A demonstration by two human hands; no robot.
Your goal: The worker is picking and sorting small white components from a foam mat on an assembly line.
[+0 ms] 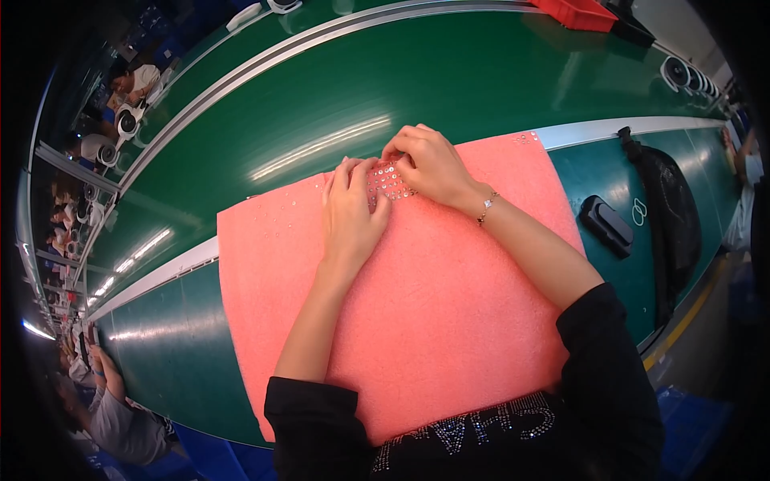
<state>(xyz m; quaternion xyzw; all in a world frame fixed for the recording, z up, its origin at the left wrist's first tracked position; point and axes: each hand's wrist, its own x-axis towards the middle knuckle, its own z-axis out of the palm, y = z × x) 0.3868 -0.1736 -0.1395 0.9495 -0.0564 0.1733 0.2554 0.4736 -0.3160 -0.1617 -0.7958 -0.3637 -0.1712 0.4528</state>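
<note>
Left hand [351,212] was laid on towel [449,321], thumb apart; right hand [437,170] curled by gems [386,179], grip unclear; gems could be scattered by towel tugs.

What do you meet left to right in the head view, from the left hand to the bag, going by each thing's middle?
Left hand → patch of shiny studs → right hand → bracelet → black case → pale loops → black bag.
</note>
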